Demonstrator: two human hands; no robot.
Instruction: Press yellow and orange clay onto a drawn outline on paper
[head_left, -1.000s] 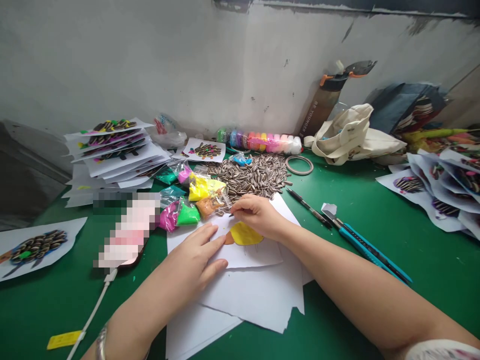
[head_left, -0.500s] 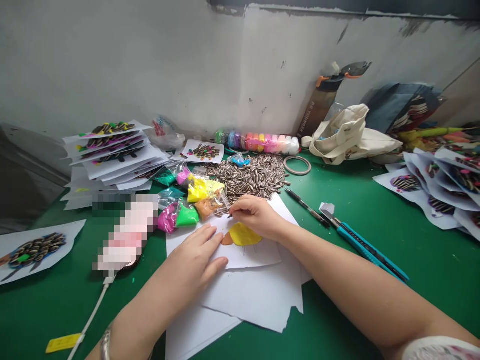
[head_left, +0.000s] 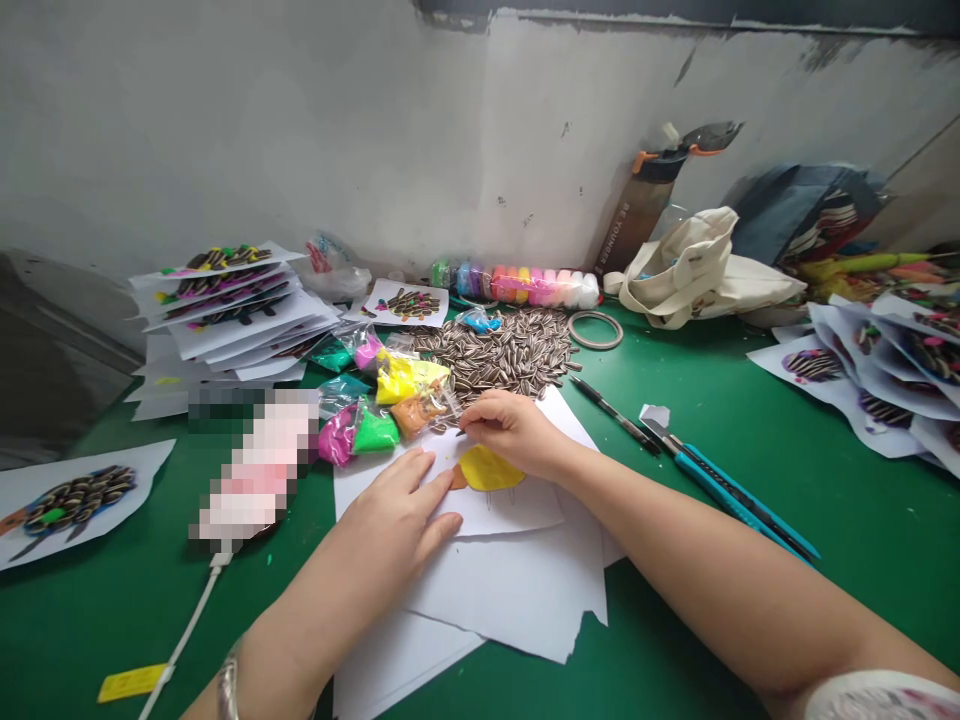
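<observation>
Almost nothing has just changed, so the step seems unfinished: the right hand pinches a small dark sliver near the yellow clay-like oval on the white paper sheet, where the left hand rests, thumb spread apart

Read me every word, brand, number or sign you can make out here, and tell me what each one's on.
"BE YOUNGER": on the bottle; a mark following it is too small to read.
Yellow tag: any print is too blurred to read.
I can read nothing else.
</observation>
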